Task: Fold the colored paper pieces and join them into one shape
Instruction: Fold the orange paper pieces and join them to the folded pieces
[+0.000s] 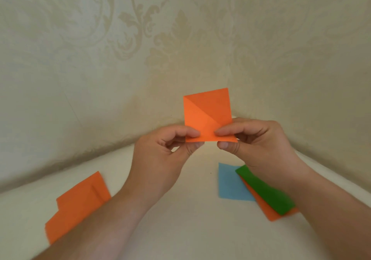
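Note:
An orange paper square [207, 113] with a diagonal crease is held up in the air in front of the wall. My left hand [168, 149] pinches its lower left edge between thumb and forefinger. My right hand [253, 141] pinches the lower right edge the same way. On the table at the right lie a blue paper square [228, 183], a green folded piece [267, 193] and an orange piece [269, 211] under the green one. At the left lie folded orange sheets [78, 203], partly hidden by my left forearm.
The white table [190, 219] stands against a cream patterned wall [140, 39] that curves round its far edge. Bare tabletop shows between my forearms.

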Tool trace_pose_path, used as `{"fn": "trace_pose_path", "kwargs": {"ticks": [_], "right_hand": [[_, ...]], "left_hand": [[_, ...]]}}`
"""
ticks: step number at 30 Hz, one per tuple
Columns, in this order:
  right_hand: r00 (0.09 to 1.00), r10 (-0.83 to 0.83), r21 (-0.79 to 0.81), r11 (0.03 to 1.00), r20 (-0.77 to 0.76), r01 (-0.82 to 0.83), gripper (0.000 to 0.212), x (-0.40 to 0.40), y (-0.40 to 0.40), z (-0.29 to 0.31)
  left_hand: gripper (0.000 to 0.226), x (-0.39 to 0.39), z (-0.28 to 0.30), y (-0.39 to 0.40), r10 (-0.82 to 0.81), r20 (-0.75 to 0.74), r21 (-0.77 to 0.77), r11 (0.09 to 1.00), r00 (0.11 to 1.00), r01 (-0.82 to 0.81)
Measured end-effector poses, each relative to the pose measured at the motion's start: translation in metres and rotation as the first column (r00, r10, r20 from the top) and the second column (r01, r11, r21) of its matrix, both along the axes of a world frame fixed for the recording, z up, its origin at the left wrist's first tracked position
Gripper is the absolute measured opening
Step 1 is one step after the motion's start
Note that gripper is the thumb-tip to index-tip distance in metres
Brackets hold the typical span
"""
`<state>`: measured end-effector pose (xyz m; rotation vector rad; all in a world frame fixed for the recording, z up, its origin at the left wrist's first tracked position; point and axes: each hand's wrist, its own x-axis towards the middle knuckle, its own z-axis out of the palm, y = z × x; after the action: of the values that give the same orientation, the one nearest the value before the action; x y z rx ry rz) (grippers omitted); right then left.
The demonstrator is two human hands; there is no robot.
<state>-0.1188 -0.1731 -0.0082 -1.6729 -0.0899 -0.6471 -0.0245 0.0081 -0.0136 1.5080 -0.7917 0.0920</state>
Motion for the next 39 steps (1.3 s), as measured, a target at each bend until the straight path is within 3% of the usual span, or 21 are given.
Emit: {"fn": "trace_pose_path", "kwargs": {"ticks": [8,11,15,18,27,39], "right_hand": [[0.997,-0.038,0.054,0.998,0.059,0.035,0.021,0.002,0.000,0.003],[0.995,-0.080,0.089,0.993,0.060,0.075,0.013,0.001,0.001,0.006],[0.997,-0.069,0.070,0.995,0.046,0.066,0.013,-0.001,0.002,0.006],[0.998,-0.054,0.011,0.998,0.020,0.054,0.016,-0.001,0.004,0.004],[0.996,-0.089,0.041,0.995,0.016,0.088,0.006,-0.002,0.010,0.006],[0.972,-0.220,0.217,0.948,-0.078,0.232,0.017,0.004,0.025,0.002]], "left_hand": [[0.044,0.004,0.001,0.002,0.092,0.082,0.010,0.996,0.992,-0.093],[0.049,0.003,0.003,0.003,0.112,0.097,-0.018,0.994,0.989,-0.111],[0.023,0.002,0.004,0.003,0.070,0.097,-0.038,0.997,0.993,-0.067],[0.016,-0.002,0.005,0.002,0.041,0.085,-0.026,0.999,0.996,-0.039],[0.009,-0.012,0.008,-0.004,-0.088,-0.173,-0.126,0.990,0.981,0.067],[0.016,-0.018,0.007,-0.011,-0.021,-0.392,-0.157,0.987,0.920,-0.044]]}}
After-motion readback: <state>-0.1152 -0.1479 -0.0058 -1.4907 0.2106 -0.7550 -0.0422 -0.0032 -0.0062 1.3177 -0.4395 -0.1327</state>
